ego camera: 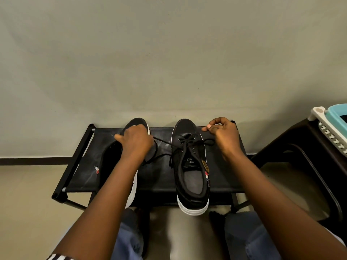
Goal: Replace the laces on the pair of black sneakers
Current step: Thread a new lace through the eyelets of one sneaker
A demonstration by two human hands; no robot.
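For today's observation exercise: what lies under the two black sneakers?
Both the left sneaker and right sneaker rest on a black fabric rack. The left hand and forearm cover much of the left one.

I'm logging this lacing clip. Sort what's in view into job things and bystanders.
Job: right sneaker, part laced; black lace, pulled to both sides; left sneaker; left hand and right hand, each gripping a lace end.

Lying about: black rack under the sneakers; teal and white basket; dark chair.
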